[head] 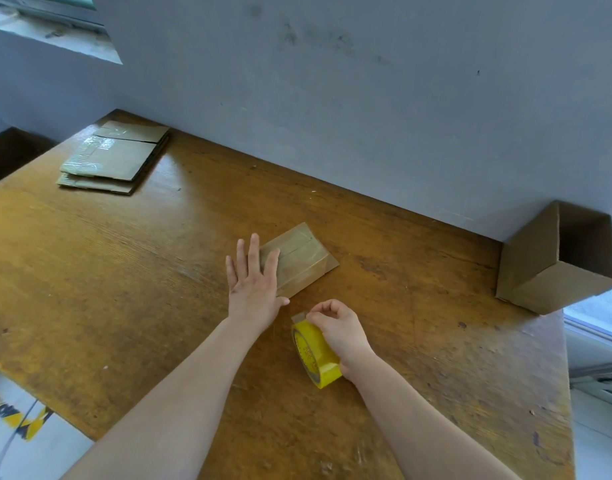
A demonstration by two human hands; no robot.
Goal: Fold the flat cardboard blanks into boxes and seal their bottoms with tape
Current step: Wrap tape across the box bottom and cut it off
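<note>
Yellow tape roll (316, 355) stands on edge under the right hand (339, 329), whose fingers curl over its top and pinch at the loose end of the tape near the front of the roll, while the heel of the hand steadies the far side. Just ahead and to the left, the left hand (254, 282) lies flat with straight, spread fingers, pressing down on the near end of a small cardboard box (299, 261) in the middle of the wooden table (124, 289). Glossy tape shows across that box's upper face, over the seam where the flaps meet, so its bottom looks sealed or very nearly so; I judge the job in hand to be smoothing the strip down and freeing the roll from it, though whether tape runs from roll to box cannot be made out. One folded box (553, 261) lies on its side at the right edge of the table against the grey wall (332, 98), its open mouth facing out, and looks done. A stack of flat blanks (114, 157) waits at the far left corner, well apart from the hands; two layers show plainly and there may be more beneath. Counted: one roll, two formed boxes, at least two blanks to fold.
</note>
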